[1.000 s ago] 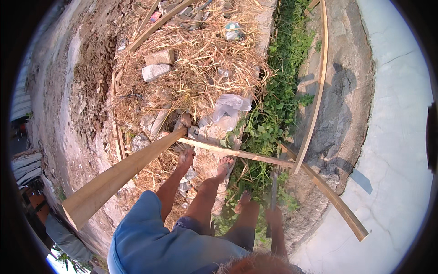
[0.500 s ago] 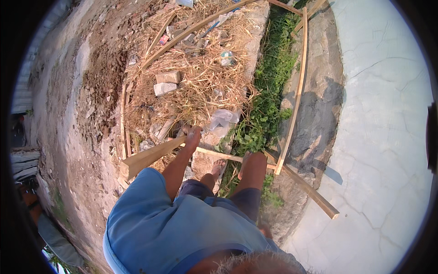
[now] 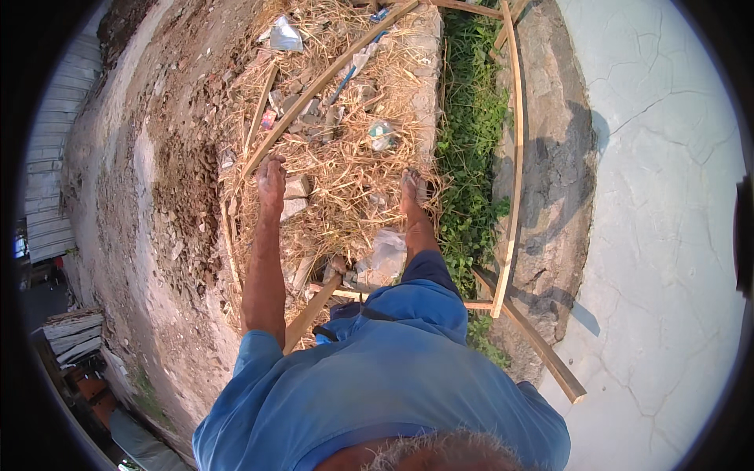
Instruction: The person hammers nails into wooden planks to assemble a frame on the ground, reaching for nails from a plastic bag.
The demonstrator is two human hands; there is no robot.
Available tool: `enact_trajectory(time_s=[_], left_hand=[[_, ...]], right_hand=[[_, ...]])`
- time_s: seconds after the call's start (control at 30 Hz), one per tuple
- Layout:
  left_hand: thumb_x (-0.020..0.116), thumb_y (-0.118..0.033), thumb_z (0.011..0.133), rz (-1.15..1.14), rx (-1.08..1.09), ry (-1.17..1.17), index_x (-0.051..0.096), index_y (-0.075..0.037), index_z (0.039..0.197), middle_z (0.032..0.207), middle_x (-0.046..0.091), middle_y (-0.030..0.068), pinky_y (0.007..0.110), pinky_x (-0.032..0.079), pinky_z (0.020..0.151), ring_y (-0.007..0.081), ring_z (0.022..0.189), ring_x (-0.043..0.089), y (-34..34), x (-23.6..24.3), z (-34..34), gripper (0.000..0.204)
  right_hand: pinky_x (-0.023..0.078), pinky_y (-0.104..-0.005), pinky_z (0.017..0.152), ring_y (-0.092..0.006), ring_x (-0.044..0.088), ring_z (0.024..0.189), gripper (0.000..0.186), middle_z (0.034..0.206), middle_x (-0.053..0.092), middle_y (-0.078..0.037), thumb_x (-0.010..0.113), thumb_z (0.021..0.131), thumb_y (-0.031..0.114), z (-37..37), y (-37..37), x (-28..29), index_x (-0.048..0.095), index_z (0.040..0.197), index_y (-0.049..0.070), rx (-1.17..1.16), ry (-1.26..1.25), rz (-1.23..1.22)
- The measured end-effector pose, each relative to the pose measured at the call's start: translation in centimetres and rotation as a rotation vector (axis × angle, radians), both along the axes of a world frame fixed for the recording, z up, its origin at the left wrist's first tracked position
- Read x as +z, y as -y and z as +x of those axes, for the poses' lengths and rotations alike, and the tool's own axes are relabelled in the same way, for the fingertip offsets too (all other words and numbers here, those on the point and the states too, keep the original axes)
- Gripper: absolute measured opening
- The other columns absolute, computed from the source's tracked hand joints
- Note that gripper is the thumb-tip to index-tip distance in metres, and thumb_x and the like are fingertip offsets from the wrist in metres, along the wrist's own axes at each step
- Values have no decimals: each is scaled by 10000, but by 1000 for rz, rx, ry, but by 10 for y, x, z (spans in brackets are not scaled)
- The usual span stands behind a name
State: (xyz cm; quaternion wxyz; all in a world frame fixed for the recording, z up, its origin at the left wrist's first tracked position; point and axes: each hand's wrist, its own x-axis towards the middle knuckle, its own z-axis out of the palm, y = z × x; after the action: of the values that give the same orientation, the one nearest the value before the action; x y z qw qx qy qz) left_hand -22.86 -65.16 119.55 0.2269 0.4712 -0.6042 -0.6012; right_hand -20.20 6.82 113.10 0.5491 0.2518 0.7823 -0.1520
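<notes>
My left arm stretches forward over the straw, and my left hand [image 3: 272,177] is just beside the near end of a long wooden strip [image 3: 330,74]. Its fingers look loosely bent and apart, with nothing visible in them; whether they touch the strip is unclear. Below my left forearm a wooden plank [image 3: 308,320] slants, partly covered by my arm and blue shirt. My right hand is out of sight. One sandaled foot [image 3: 411,191] stands on the straw to the right, near two pale blocks [image 3: 294,208] lying left of it.
A frame of thin wooden strips [image 3: 518,149] borders a green weedy gap [image 3: 470,149]. A longer timber [image 3: 542,345] juts over the cracked pale concrete [image 3: 652,235] at right. Plastic bags [image 3: 388,251], rubble and a silver packet [image 3: 286,35] lie about; bare earth [image 3: 133,235] slopes at left.
My left hand has let go of the plank and moved forward and left toward the long strip. The plank has dropped lower under my arm. One foot has stepped forward onto the straw.
</notes>
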Motion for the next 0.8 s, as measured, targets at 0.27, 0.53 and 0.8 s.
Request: enact_trajectory(time_s=[0.27, 0.53, 0.8], left_hand=[[521, -248, 933, -543, -355, 404, 654, -42, 1008, 868, 672, 137, 384, 505, 692, 230, 747, 630, 257, -48, -296, 257], [585, -266, 862, -510, -1185, 1149, 743, -51, 923, 955, 737, 201, 456, 568, 829, 397, 946, 705, 364, -242, -239, 274], [566, -215, 894, 17, -876, 1106, 774, -73, 932, 1033, 749, 182, 461, 590, 805, 346, 954, 733, 390, -262, -408, 255]], right_hand=[[458, -395, 462, -230, 615, 544, 207, 654, 615, -101, 731, 843, 173, -330, 237, -42, 659, 819, -20, 26, 62, -56], [420, -298, 379, -132, 530, 443, 104, 634, 519, -26, 633, 885, 64, -726, 542, 75, 530, 893, 54, -119, -314, -426], [315, -221, 448, -46, 424, 497, 95, 700, 440, 36, 612, 955, 134, -1026, 746, 333, 530, 958, 84, 46, -1163, -367]])
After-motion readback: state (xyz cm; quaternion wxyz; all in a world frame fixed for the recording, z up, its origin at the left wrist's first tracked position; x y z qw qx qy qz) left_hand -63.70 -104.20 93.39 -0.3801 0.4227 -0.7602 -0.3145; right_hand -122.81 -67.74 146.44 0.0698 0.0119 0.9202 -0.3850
